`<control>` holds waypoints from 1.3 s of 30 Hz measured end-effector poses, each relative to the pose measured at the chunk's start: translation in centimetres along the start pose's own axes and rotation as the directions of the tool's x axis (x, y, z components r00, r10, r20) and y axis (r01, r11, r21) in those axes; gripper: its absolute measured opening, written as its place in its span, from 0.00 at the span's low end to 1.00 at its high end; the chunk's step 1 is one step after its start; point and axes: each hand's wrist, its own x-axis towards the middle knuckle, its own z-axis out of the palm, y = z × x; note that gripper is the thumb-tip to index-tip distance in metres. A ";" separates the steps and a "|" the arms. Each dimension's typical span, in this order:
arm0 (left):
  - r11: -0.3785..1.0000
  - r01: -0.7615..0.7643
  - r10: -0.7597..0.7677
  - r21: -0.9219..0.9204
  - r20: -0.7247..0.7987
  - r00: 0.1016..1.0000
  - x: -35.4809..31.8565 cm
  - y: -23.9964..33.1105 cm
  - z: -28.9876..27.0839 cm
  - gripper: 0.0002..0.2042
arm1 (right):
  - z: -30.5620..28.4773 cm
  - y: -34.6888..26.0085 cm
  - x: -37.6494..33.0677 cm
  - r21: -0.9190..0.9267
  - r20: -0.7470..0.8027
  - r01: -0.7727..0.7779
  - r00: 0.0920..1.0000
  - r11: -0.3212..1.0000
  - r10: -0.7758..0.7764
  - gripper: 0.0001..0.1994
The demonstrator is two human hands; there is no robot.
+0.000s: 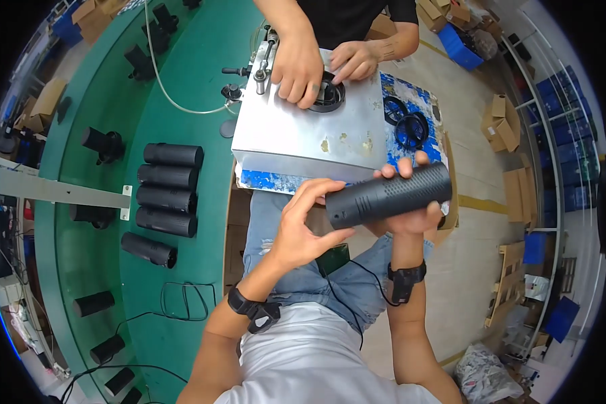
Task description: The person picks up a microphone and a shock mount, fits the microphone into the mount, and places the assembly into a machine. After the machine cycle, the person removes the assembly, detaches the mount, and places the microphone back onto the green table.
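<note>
In front of my lap, a black perforated cylinder [384, 196] lies sideways between my two hands, slightly raised at its right end. My right hand [414, 219] wraps round its right part, fingers over the top and thumb side below. Around the left end curves my left hand [306, 219], thumb beneath and fingertips at the upper edge. Just beyond stands a silver metal box [303, 135] with a round black fitting [328, 94] on top, where a co-worker's two hands are at work.
On the green bench [175, 269] to the left lie several similar black cylinders [167, 197] in a row. Black rings [411, 128] rest on the blue worn surface right of the box. A metal bracket [60, 188] juts in from the left. Cartons [499, 124] stand on the floor.
</note>
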 end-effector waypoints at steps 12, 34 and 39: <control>0.774 0.444 -0.437 -0.452 0.126 0.891 0.2 -5.2 -3.2 0.17 | 0.1 0.2 14.6 -0.685 -0.047 0.111 0.980 0.720 -0.195 0.22; 0.710 0.295 -0.105 0.639 -0.318 0.942 23.6 -12.5 -21.2 0.25 | -5.3 10.0 19.3 -0.870 -0.043 0.071 0.975 0.487 -0.218 0.15; 0.365 0.430 -0.448 0.826 -0.249 0.858 25.0 -13.7 -20.0 0.31 | -5.8 9.3 18.9 -0.857 -0.053 0.051 0.981 0.514 -0.186 0.15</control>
